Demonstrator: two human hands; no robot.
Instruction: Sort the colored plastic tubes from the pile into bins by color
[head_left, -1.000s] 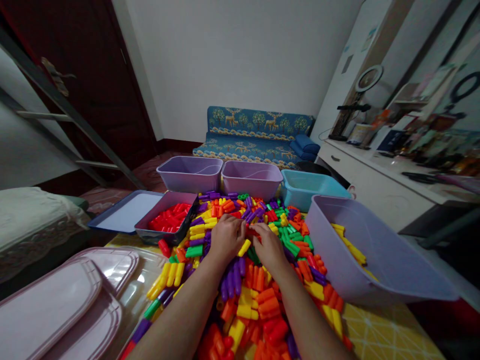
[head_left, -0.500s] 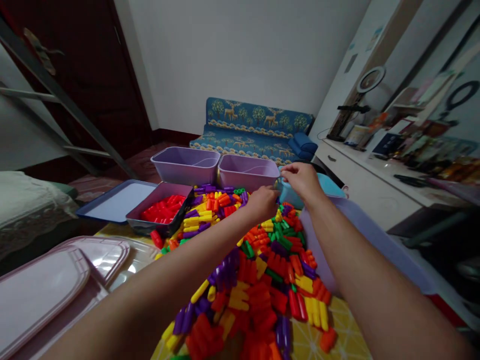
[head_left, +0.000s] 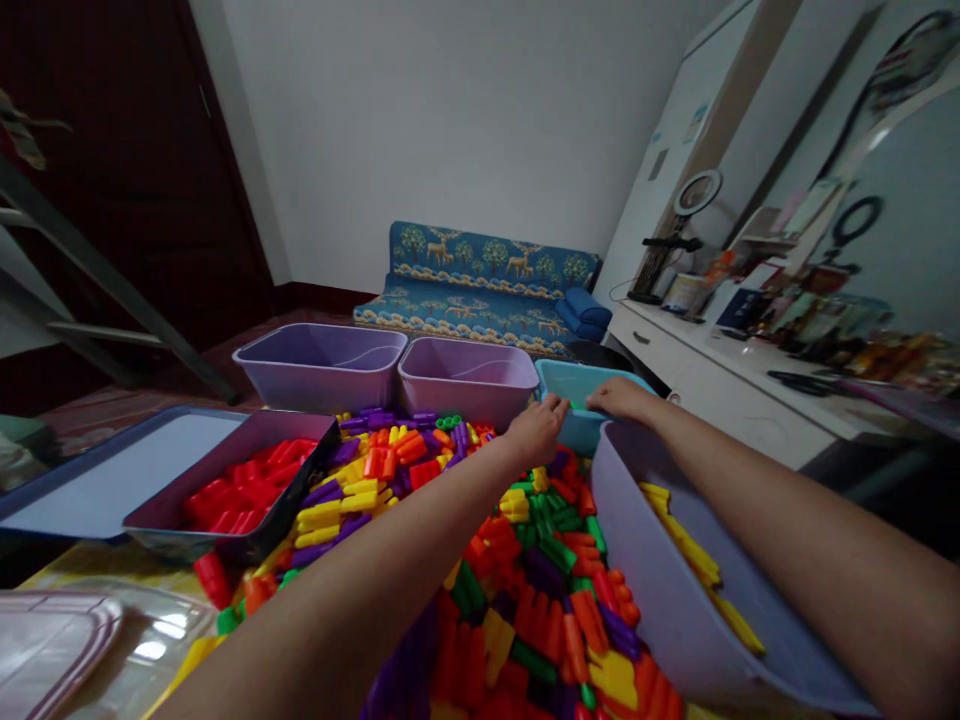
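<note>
Over the far end of a heap of colored plastic building blocks point(head_left: 532, 600), both my hands are at the teal bin point(head_left: 581, 435). My left hand point(head_left: 537, 430) is at the bin's left front corner, its fingers curled together; whatever they hold, if anything, is hidden. My right hand point(head_left: 621, 398) reaches over the bin's rim from the right with closed fingers. A bit of green point(head_left: 573, 405) shows between the hands at the bin; I cannot tell whether it is held. My forearms cover parts of the heap.
A lilac bin point(head_left: 637, 590) at right holds several yellow blocks. Two purple bins point(head_left: 322, 385) point(head_left: 472, 395) stand at the back. A dark box point(head_left: 161, 545) at left holds red blocks, beside a blue-rimmed tray lid point(head_left: 135, 470). Clear lids lie front left.
The view has shifted, showing yellow blocks inside the lilac bin. My right hand has lowered to the teal bin's rim, and my left hand has come up beside its corner.
</note>
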